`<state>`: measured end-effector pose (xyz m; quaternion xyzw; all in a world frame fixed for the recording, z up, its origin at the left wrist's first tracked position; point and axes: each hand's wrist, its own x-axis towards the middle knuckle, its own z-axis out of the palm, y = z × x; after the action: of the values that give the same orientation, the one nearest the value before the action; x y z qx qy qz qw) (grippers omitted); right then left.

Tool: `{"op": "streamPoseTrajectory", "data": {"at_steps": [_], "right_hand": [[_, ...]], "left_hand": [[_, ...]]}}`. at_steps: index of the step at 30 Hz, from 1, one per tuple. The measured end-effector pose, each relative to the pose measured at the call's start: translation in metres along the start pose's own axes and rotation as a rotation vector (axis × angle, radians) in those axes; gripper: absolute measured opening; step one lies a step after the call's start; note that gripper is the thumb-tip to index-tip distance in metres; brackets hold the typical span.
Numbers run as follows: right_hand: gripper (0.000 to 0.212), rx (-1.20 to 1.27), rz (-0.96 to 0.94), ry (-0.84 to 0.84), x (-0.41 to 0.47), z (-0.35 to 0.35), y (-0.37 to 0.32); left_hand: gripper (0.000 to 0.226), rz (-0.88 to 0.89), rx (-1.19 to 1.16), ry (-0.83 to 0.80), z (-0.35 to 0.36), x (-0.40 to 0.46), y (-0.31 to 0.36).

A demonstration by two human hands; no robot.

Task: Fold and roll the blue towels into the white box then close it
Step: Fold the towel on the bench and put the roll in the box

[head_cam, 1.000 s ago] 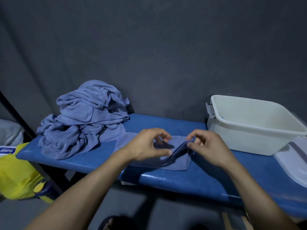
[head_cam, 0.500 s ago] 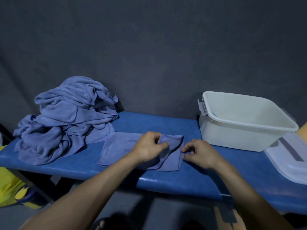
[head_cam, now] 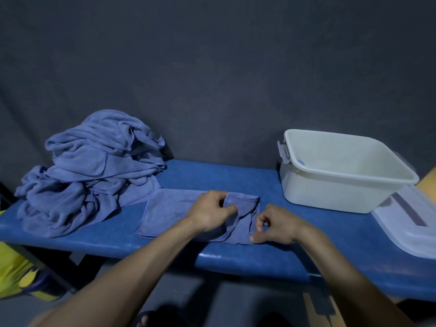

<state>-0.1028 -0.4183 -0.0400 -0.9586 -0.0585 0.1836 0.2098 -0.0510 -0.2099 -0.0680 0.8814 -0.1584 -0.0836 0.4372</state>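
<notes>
a single blue towel (head_cam: 169,212) is laid flat on the blue bench (head_cam: 236,175), near its front edge, with its right end turned over into a raised fold. the left hand (head_cam: 208,214) is placed on that fold; its fingers are curled and the folded edge is pinched between thumb and fingers. the right hand (head_cam: 274,225) is set at the towel's right end, just beside the left hand; its fingers are curled nearly closed and the near right corner of the cloth is pinched at the fingertips. both forearms are extended in from the lower edge of the view.

a loose pile of blue towels (head_cam: 94,171) is heaped on the left part of the bench, with its lower edge touching the far left corner of the flat towel. the white box (head_cam: 342,171) is stood upright and open on the right part of the bench, well apart from the hands. a small blue patch is seen low inside its left wall, possibly a towel already placed, though the view is too dim to confirm. the box lid (head_cam: 410,223) is laid flat on the bench beside the box, at the right edge of the view.
</notes>
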Motion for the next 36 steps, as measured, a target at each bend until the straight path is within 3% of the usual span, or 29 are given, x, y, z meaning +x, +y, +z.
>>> {"op": "streamPoseTrajectory", "data": {"at_steps": [3, 9, 14, 18, 24, 27, 29, 32, 34, 36], "right_hand": [[0.021, -0.037, -0.059, 0.011, -0.002, 0.000, 0.003], [0.020, 0.184, -0.124, -0.050, -0.005, 0.009, -0.001], [0.029, 0.182, 0.002, -0.092, -0.013, -0.002, 0.017], [0.049, 0.278, 0.047, 0.001, -0.011, 0.005, 0.013], [0.026, 0.307, 0.200, -0.012, -0.014, -0.001, 0.014], [0.027, 0.241, 0.233, -0.010, -0.016, -0.004, 0.019], [0.029, 0.196, 0.161, 0.148, -0.017, -0.005, 0.019], [0.036, 0.186, -0.137, 0.419, -0.017, -0.007, 0.014], [0.047, 0.110, -0.278, 0.395, -0.016, -0.006, 0.008], [0.037, 0.049, -0.335, 0.371, -0.012, -0.003, 0.005]], "left_hand": [[0.026, 0.013, 0.024, 0.001, 0.000, -0.001, 0.002], [0.017, 0.040, 0.039, -0.003, 0.001, -0.001, 0.002], [0.018, 0.036, 0.052, -0.004, 0.001, -0.001, 0.002], [0.017, 0.030, 0.046, -0.016, 0.000, 0.000, 0.003], [0.031, 0.032, -0.003, -0.024, 0.001, -0.001, 0.004], [0.034, 0.072, -0.044, -0.019, 0.003, -0.002, 0.003], [0.039, 0.108, -0.055, -0.027, 0.004, -0.004, 0.005], [0.037, 0.160, -0.038, -0.036, 0.007, -0.008, 0.009], [0.025, 0.178, -0.047, -0.063, 0.008, -0.011, 0.011], [0.013, 0.197, -0.049, -0.106, 0.007, -0.015, 0.014]]}}
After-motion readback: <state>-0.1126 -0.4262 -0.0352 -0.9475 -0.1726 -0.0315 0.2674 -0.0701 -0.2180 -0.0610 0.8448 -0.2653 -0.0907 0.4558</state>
